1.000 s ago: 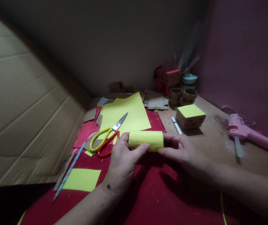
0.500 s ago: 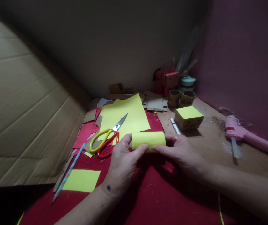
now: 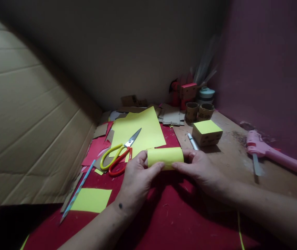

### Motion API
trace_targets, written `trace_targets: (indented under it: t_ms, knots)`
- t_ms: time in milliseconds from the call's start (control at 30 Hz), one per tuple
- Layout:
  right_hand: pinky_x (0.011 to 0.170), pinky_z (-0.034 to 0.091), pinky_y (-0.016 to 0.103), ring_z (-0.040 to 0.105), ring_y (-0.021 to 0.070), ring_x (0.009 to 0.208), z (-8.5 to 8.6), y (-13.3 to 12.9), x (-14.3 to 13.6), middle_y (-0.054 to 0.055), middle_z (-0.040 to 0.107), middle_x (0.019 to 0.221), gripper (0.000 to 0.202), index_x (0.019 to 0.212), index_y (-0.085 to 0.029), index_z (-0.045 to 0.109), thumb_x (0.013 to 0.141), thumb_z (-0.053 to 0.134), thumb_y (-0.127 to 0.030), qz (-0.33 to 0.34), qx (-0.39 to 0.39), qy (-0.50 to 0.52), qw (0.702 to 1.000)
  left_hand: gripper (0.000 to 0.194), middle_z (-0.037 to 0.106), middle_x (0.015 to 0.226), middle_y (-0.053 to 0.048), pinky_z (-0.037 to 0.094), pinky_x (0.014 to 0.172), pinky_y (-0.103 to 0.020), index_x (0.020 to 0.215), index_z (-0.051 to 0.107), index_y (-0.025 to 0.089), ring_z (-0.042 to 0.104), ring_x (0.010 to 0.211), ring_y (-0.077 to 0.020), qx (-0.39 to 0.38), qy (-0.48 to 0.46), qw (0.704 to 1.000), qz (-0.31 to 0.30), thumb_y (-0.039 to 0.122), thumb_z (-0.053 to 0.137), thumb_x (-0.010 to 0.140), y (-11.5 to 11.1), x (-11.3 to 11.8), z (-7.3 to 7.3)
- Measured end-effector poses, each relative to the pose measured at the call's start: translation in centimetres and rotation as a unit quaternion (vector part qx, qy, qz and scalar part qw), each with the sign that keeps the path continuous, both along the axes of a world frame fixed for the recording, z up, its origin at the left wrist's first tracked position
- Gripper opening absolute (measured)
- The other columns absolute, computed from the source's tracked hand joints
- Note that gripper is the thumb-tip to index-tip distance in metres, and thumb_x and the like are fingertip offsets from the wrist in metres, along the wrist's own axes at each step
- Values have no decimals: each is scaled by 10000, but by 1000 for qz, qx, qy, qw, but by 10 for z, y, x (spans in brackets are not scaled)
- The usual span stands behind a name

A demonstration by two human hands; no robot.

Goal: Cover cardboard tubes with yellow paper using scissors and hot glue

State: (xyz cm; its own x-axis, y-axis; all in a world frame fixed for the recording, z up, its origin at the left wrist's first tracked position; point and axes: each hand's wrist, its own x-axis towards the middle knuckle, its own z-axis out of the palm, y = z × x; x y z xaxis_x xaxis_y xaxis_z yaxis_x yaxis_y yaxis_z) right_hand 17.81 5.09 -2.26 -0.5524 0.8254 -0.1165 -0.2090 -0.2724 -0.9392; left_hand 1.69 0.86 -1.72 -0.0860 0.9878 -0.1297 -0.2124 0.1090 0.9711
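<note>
A yellow paper roll (image 3: 165,157) lies level between my two hands, above the red surface (image 3: 164,215). My left hand (image 3: 139,173) is closed on its left end, thumb pressed on the near side. On the right end, my right hand (image 3: 199,168) grips in the same way, its fingers partly hidden at the tube's end. What is inside the roll cannot be seen. Just left of my left hand are scissors (image 3: 118,154) with one yellow and one red handle, resting partly on a yellow sheet (image 3: 148,125). A small yellow paper piece (image 3: 92,200) lies nearer, beside a striped pencil (image 3: 78,191).
A yellow-topped cardboard box (image 3: 207,133), a white marker (image 3: 193,141) and two cardboard tubes (image 3: 191,113) stand or lie at right. Farther right is a pink glue gun (image 3: 270,149). A cardboard panel (image 3: 34,121) slopes along the left; red paper scraps (image 3: 95,151) lie by it.
The view has shifted slightly, moving objects on the right a little leftward. My hands keep the same hold on the yellow roll.
</note>
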Motion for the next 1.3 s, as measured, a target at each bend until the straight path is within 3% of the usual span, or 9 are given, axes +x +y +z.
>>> trace_targets:
  t_ms: [133,333,533,733,967,1100,1200,1300]
  knots:
    - [814,488,312,642,175,813,-7,4,4,31,722,886,305,1024,-213,721,745,639,-121,16,14,52,998,316,729,952,-107,540,819,-369,1028,628,116,692,841,-228,2,-8,1000,7,171,730,734,0,-1,1]
    - [640,453,285,528,148,594,-19,11,9,5,592,587,129,833,-180,744,740,662,-219,-51,-7,46,998,310,744,907,-99,546,814,-331,1022,631,96,708,823,-222,25,-29,999,-11,135,720,728,3,-7,1]
    - [605,437,226,556,117,637,-17,11,7,20,645,699,218,962,-179,736,745,709,-196,18,-11,61,998,328,735,964,-145,531,834,-329,1056,616,72,701,877,-238,23,-59,998,-28,94,694,738,4,-10,1]
    - [453,306,182,461,62,491,-19,16,9,0,621,621,224,967,-176,737,754,705,-236,-7,1,-29,1000,357,722,991,-158,512,869,-341,1054,615,69,689,910,-247,19,-57,996,-68,92,723,714,3,-14,2]
    - [587,402,218,539,109,625,-16,14,9,27,658,689,273,940,-155,747,686,654,-115,35,-19,51,998,283,731,916,-92,541,809,-337,997,635,107,695,804,-208,34,-29,999,-3,164,731,737,4,-7,-3]
    - [644,446,247,574,130,656,-14,12,7,38,682,717,263,929,-147,747,689,648,-104,35,-20,90,995,259,735,910,-101,527,828,-326,1005,625,92,694,828,-210,47,-34,998,-29,155,690,762,3,-6,-2]
    - [731,487,283,643,165,754,-13,11,5,54,721,835,307,1001,-163,728,697,721,-125,13,-17,78,997,255,731,946,-102,515,823,-326,1011,610,109,686,862,-218,51,-28,997,-50,177,679,774,1,-4,-1]
    - [720,506,293,669,180,747,-12,10,4,55,734,822,315,987,-160,728,674,751,-124,-14,-14,46,999,298,725,987,-103,505,829,-333,1049,609,123,678,903,-231,56,-14,996,-71,175,683,765,1,-3,0]
